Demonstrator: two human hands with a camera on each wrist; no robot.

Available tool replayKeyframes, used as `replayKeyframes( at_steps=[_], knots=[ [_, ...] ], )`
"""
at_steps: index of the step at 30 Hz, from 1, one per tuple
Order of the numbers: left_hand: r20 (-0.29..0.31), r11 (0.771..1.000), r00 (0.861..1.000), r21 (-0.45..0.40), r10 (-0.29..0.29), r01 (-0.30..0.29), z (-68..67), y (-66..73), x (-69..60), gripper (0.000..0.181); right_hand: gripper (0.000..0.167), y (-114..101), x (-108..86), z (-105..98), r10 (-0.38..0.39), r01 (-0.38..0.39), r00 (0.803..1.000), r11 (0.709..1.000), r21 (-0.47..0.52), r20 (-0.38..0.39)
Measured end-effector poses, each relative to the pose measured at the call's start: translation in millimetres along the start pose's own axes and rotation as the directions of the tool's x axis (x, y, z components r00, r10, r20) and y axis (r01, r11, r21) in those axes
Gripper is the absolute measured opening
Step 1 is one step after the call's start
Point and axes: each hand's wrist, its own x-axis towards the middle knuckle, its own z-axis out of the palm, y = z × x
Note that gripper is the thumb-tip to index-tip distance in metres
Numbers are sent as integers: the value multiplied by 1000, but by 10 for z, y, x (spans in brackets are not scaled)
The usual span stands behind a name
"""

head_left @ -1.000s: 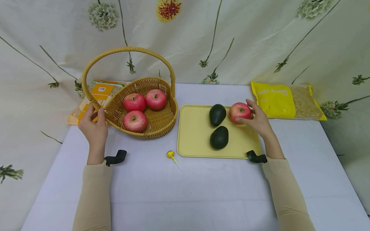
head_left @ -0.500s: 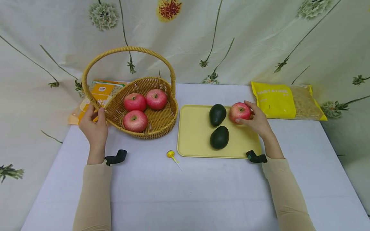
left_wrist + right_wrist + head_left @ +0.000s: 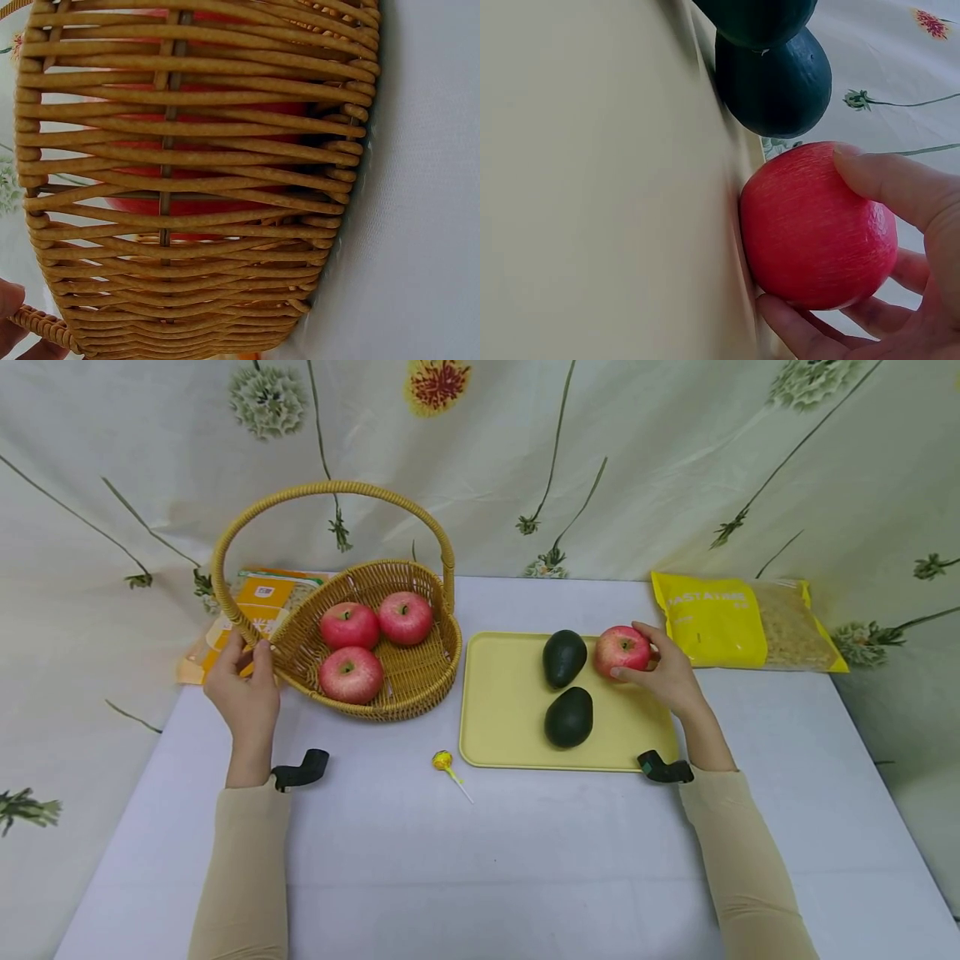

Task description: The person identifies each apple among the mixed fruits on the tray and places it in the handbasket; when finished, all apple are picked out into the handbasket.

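Note:
In the head view, my left hand point(image 3: 243, 697) grips the lower left end of the handle of a wicker basket point(image 3: 408, 681). Three red apples point(image 3: 351, 675) lie inside it. The left wrist view is mostly filled by the basket's woven side point(image 3: 187, 180), with red showing through the gaps. To the right, my right hand point(image 3: 670, 675) holds another red apple point(image 3: 621, 650) at the back right of a yellow tray point(image 3: 498, 702). Thumb and fingers lie round this apple point(image 3: 817, 232) in the right wrist view, and it sits low against the tray. Two dark green avocados point(image 3: 569, 718) rest beside it.
A yellow-wrapped lollipop point(image 3: 443, 761) lies on the white tablecloth point(image 3: 480, 860) in front of the basket and tray. Behind the right hand is a yellow pasta bag point(image 3: 716, 622). An orange package point(image 3: 264, 597) lies partly hidden behind the basket. A floral cloth point(image 3: 495, 468) hangs at the back.
My right index finger has drawn in slightly toward the apple since a second ago. The left hand, basket, tray and fruit look unmoved.

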Motion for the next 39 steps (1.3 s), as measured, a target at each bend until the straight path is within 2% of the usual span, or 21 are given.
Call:
replayKeyframes(
  at_steps=[6,12,17,25,33,39],
  knots=[
    [2,1000,1000,4,-12,12,11,-6,16,38,78,48,19,14,-31,31,999,999,25,-15],
    [1,1000,1000,12,-16,16,14,-15,24,39,77,78,40,31,-47,48,998,999,8,-50],
    [-1,1000,1000,13,-1,1,6,-11,14,38,76,45,29,25,-23,23,997,1000,-4,-80],
    [-1,1000,1000,10,2,-2,4,-9,7,38,75,-17,4,-19,23,-18,995,999,49,-93],
    [-5,1000,1000,4,8,-8,-9,12,-7,38,75,-141,-60,-75,-40,49,990,997,66,-132],
    [-10,1000,1000,0,22,-22,-11,24,-17,37,76,-307,-121,-82,-81,94,988,991,98,-133]
  ],
)
